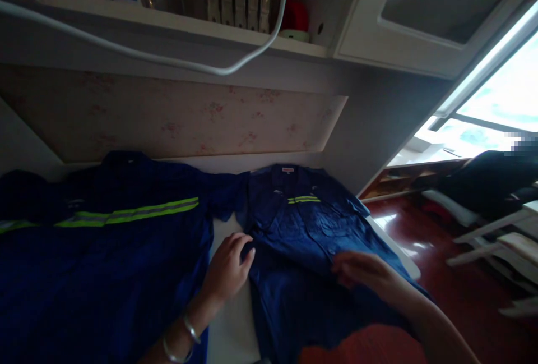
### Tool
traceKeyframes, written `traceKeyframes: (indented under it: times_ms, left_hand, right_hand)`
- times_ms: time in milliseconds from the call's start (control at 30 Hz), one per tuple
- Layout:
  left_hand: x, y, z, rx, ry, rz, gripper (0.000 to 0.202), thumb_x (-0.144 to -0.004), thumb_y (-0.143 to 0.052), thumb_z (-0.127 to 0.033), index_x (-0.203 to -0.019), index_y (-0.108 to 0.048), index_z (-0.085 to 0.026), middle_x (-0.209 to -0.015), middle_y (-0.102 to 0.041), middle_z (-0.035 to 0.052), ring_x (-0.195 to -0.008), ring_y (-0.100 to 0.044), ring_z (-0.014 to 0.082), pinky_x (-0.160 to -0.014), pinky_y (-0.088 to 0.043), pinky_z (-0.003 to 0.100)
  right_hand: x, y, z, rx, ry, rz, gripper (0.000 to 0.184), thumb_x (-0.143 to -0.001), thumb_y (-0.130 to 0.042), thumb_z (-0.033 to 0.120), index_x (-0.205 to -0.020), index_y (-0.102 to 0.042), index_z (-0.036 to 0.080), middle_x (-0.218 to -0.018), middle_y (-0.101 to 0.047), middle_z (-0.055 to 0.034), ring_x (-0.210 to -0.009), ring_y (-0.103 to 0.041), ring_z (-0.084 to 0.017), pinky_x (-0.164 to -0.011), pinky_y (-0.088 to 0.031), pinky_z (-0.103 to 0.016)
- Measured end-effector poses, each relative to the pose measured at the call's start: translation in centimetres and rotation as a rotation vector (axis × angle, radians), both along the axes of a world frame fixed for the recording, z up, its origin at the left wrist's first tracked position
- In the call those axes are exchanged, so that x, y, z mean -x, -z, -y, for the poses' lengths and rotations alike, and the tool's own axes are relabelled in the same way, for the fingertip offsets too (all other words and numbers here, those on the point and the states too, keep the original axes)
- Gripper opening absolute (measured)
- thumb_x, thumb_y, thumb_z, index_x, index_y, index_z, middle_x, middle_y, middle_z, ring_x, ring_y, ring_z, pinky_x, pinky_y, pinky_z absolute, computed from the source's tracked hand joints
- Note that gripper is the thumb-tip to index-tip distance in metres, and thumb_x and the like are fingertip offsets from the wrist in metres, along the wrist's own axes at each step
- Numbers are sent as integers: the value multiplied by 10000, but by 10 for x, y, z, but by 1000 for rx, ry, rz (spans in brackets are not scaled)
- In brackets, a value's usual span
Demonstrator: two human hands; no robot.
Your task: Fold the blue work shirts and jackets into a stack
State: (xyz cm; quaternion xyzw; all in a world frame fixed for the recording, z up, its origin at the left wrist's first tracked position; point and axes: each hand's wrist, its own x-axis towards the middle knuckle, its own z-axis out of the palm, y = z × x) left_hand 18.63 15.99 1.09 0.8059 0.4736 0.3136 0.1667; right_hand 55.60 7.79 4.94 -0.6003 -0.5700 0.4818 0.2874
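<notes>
Two dark blue work shirts with yellow-green reflective stripes lie on a white bed. The folded shirt lies on the right with its collar toward the wall. My left hand rests on its left edge, fingers curled against the fabric, with bracelets on the wrist. My right hand lies flat on the shirt's lower middle, fingers stretched out leftward. The second shirt is spread out wide on the left, back side up.
The white bed shows between the shirts. A floral headboard panel stands behind. Above it a shelf holds books, with a white cable hanging. Red floor, dark clothing and white furniture stand at right under a bright window.
</notes>
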Motion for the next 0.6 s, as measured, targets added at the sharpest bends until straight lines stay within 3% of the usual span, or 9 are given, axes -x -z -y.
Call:
traceKeyframes:
  times_ms: [67,133,233,300,367,433,500,600]
  left_hand:
    - [-25,2,-16,0,1,-57,291,-931,-531,-281,-1186,-626,-178,-1197,-654,104,-1143,-601,233,-1026,-490,397]
    - [-44,7,-31,5,-23,-95,359,-908,-551,-255,-1250,-599,-159,-1284,-616,118,-1202,-563,255,-1058,-458,416]
    - [-61,19,-49,20,-67,-97,434,-877,-560,-193,-1308,-579,-147,-1375,-573,141,-1280,-510,302,-1085,-412,469]
    - [-67,28,-56,45,-87,-82,396,-864,-551,-151,-1253,-625,-152,-1346,-603,143,-1278,-513,313,-1082,-396,491]
    - [-70,35,-60,77,-97,-44,307,-879,-521,-134,-1137,-683,-174,-1256,-660,127,-1232,-548,294,-1071,-391,484]
    - [-72,38,-63,120,-113,19,253,-902,-493,-139,-1025,-708,-192,-1148,-701,106,-1166,-587,262,-1054,-401,451]
    - [-71,34,-67,188,-165,105,247,-926,-454,-156,-977,-695,-178,-1062,-716,112,-1077,-631,242,-1000,-439,415]
    - [-63,19,-69,325,-310,268,361,-1000,-313,-285,-1020,-639,-130,-973,-713,147,-939,-675,242,-877,-501,394]
  right_hand:
    - [-8,3,-51,-205,178,154,394,-875,-602,513,-1128,-664,218,-1117,-696,-113,-996,-661,-261,-891,-536,-407]
    - [-19,12,-100,-347,312,479,404,-859,-605,445,-1186,-639,210,-1254,-640,-139,-1137,-602,-300,-987,-479,-443]
    - [-37,35,-149,-279,372,941,588,-851,-624,401,-1398,-503,221,-1518,-428,-151,-1365,-415,-350,-1085,-373,-504]
    - [-48,54,-163,-117,391,1055,627,-896,-569,435,-1464,-430,209,-1558,-371,-171,-1408,-366,-356,-1086,-355,-529]
    - [-54,70,-166,-33,396,1067,501,-967,-439,424,-1417,-488,212,-1496,-464,-169,-1376,-424,-337,-1072,-357,-533]
    - [-58,80,-165,-69,392,1050,388,-994,-351,334,-1275,-602,241,-1373,-593,-132,-1304,-507,-312,-1082,-333,-534]
    - [-62,81,-163,-147,445,976,360,-973,-340,247,-1142,-658,236,-1238,-678,-118,-1227,-573,-296,-1099,-311,-527]
    - [-74,67,-159,-202,605,840,448,-979,-245,262,-1192,-624,157,-1108,-710,-185,-1121,-639,-322,-1023,-404,-522]
